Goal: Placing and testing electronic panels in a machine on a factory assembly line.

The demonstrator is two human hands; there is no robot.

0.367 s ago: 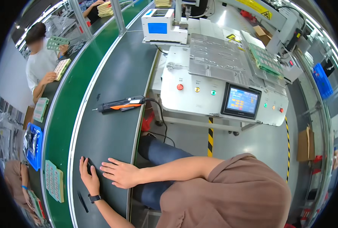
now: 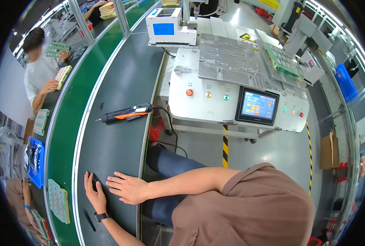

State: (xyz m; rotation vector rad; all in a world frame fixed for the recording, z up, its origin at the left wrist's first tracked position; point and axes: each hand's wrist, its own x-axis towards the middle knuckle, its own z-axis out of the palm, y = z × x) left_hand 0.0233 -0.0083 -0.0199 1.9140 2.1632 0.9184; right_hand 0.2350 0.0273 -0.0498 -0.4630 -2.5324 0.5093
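Note:
My left hand [image 2: 95,197], with a dark watch at the wrist, rests on the grey work surface [image 2: 112,151], fingers stretched out and thumb apart. A small dark thing shows between its thumb and fingers; I cannot tell what it is. Close to its right, my right hand [image 2: 128,188] lies flat, palm down, fingers spread. Neither hand grips anything. Black tweezers [image 2: 89,220] lie to the left of my left wrist. Farther up the surface is an orange and black electric screwdriver [image 2: 127,113], its cable running off the right edge.
A green conveyor belt [image 2: 65,158] runs along the left, carrying a stack of panels [image 2: 59,201]. Beyond it, a person [image 2: 41,69] holds panels beside a blue tray [image 2: 35,162]. To the right stands a machine with a touchscreen [image 2: 257,105], metal fixture plate [image 2: 231,59] and green panel [image 2: 283,59].
The overhead arm of the machine at the upper right has shifted position. My view has moved slightly; both hands stay in place on the surface.

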